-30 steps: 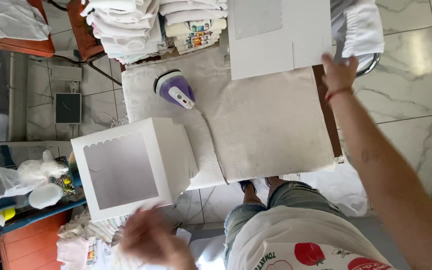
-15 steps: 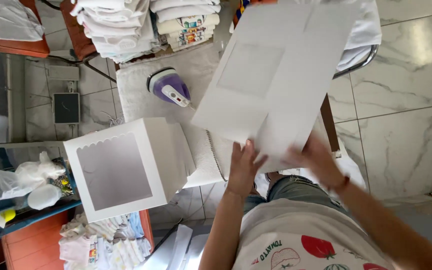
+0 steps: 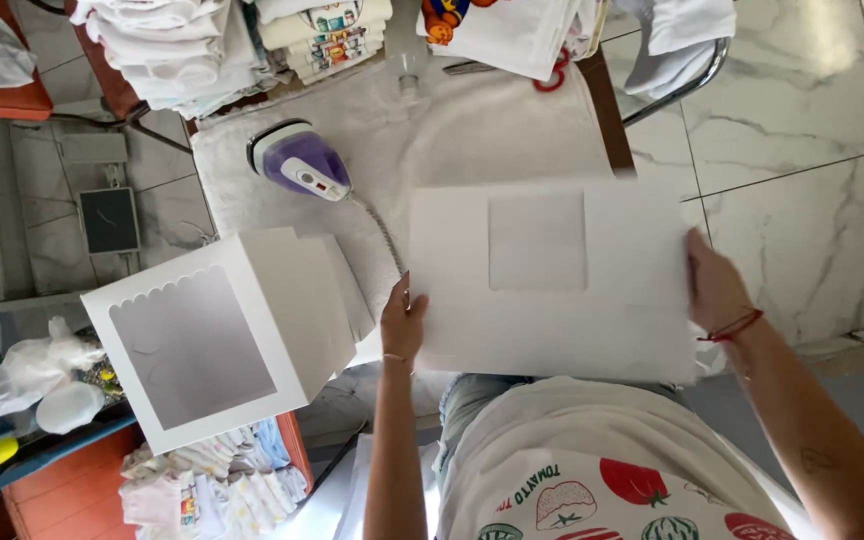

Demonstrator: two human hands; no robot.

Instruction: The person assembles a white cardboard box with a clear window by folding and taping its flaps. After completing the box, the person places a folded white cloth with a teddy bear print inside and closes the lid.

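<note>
the flat white cardboard sheet with a square window (image 3: 552, 285) hangs over the near edge of the padded white ironing table (image 3: 472, 130). the left hand (image 3: 402, 325) and right hand (image 3: 717, 285) pinch its side edges. it looks light, thin and bendy, so holding both sides seems best.

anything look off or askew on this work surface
The assembled white window box sits tilted and hangs past the padded table's edge on the left. The purple iron rests on the cloth with its cord trailing under the flat box blank that both hands hold.
</note>
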